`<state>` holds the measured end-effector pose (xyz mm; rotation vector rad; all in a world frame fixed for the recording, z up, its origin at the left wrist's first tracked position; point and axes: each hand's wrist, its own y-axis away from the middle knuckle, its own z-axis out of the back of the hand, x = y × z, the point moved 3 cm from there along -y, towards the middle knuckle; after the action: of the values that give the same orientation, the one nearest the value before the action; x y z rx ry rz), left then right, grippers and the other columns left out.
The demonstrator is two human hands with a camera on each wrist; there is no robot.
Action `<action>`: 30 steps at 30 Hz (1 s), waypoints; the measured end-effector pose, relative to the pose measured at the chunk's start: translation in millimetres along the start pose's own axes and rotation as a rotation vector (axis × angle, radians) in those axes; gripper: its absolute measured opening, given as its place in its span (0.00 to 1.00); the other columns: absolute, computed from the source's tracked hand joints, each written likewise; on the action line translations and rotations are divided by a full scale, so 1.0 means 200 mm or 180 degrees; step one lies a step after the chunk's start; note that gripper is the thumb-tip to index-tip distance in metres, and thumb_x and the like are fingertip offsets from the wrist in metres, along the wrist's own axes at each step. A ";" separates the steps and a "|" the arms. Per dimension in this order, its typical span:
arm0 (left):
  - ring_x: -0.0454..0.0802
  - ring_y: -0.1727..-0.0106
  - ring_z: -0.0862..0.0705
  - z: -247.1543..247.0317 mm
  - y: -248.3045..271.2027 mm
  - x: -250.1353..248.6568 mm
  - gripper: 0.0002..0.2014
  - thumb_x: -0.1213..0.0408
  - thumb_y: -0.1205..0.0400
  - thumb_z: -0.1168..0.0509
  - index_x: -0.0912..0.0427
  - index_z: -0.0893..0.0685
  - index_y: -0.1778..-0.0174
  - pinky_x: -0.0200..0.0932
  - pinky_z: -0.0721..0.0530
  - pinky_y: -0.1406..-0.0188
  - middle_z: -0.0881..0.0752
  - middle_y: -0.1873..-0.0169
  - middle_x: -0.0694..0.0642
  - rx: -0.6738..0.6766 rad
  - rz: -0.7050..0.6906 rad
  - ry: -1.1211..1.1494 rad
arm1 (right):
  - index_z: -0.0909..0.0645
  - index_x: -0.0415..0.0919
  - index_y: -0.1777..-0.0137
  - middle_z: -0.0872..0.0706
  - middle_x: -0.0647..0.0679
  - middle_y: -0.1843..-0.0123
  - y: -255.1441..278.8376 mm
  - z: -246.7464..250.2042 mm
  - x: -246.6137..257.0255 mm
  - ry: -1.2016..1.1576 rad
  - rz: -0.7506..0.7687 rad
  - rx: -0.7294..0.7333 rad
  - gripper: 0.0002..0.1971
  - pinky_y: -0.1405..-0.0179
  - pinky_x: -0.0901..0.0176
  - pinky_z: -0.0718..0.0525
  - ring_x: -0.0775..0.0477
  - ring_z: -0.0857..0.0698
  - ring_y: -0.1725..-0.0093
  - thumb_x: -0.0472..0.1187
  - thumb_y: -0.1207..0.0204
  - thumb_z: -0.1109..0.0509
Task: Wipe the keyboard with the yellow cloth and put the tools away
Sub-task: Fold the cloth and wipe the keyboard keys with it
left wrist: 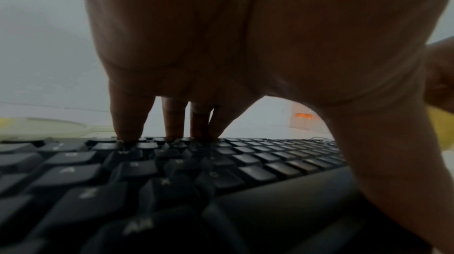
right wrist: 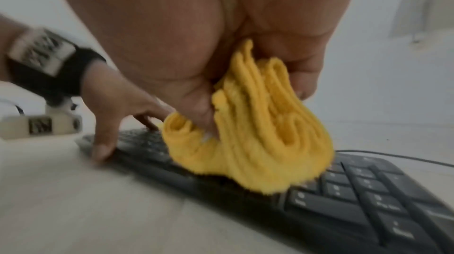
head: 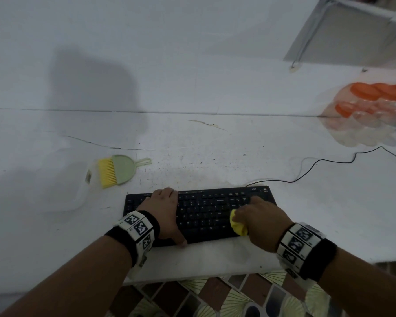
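A black keyboard [head: 204, 213] lies near the front edge of the white table [head: 215, 145]. My left hand [head: 165, 209] rests on its left half, fingers [left wrist: 127, 122] straight and pressing the top key rows, thumb at the front edge. My right hand [head: 258, 223] grips a bunched yellow cloth [head: 238, 224] and presses it onto the keys by the number pad; the right wrist view shows the cloth [right wrist: 258, 132] squeezed in the fist against the keyboard [right wrist: 368, 190]. A small brush [head: 114, 170] with yellow bristles and a green handle lies on the table, left of the keyboard.
The keyboard's black cable [head: 318, 163] runs off to the right. A clear lidded container [head: 62, 184] sits at the left beside the brush. A plastic pack with orange lids [head: 370, 106] stands at the back right. The wall rises behind the table.
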<state>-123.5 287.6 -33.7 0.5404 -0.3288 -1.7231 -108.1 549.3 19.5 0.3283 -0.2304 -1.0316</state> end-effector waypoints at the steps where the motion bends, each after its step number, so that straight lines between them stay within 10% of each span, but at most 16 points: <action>1: 0.58 0.17 0.37 0.00 0.00 0.00 0.74 0.23 0.50 0.21 0.56 0.44 0.13 0.60 0.29 0.17 0.37 0.18 0.52 0.0008 0.0010 -0.0010 | 0.16 0.55 0.34 0.13 0.58 0.38 0.03 0.00 -0.01 -0.0062 -0.0011 -0.0023 0.23 0.45 0.51 0.17 0.46 0.24 0.39 0.34 0.27 0.34; 14: 0.58 0.17 0.37 -0.01 0.00 0.03 0.76 0.16 0.50 0.28 0.55 0.47 0.12 0.62 0.29 0.19 0.38 0.17 0.52 -0.0097 -0.0104 -0.0221 | 0.17 0.56 0.38 0.14 0.52 0.43 0.05 -0.02 0.12 -0.0648 -0.1175 -0.0653 0.21 0.46 0.51 0.17 0.42 0.21 0.39 0.37 0.30 0.33; 20: 0.56 0.11 0.45 -0.04 0.02 0.07 0.76 0.13 0.48 0.34 0.52 0.53 0.09 0.70 0.41 0.14 0.46 0.10 0.51 -0.0237 -0.0164 -0.0221 | 0.17 0.49 0.49 0.13 0.54 0.49 -0.04 -0.13 0.56 -0.0875 -0.0680 -0.0694 0.16 0.55 0.46 0.15 0.41 0.22 0.45 0.35 0.35 0.36; 24: 0.58 0.10 0.51 -0.04 0.07 0.16 0.77 0.13 0.48 0.34 0.52 0.56 0.09 0.70 0.48 0.12 0.52 0.09 0.53 -0.0182 -0.0193 -0.0324 | 0.16 0.50 0.46 0.12 0.56 0.43 0.03 -0.12 0.39 -0.0640 -0.1193 -0.0858 0.18 0.54 0.49 0.19 0.39 0.21 0.42 0.36 0.35 0.34; 30: 0.58 0.13 0.43 -0.05 0.14 0.30 0.77 0.12 0.52 0.35 0.54 0.51 0.11 0.66 0.37 0.15 0.43 0.12 0.52 -0.0352 -0.0105 -0.0181 | 0.17 0.46 0.46 0.12 0.48 0.45 0.00 -0.12 0.49 -0.0783 -0.1578 -0.0839 0.16 0.49 0.48 0.17 0.40 0.23 0.42 0.35 0.32 0.39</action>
<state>-104.3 223.7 -40.0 0.4191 -0.2644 -1.7796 -50.8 467.5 1.3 0.0125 -0.2356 -1.5772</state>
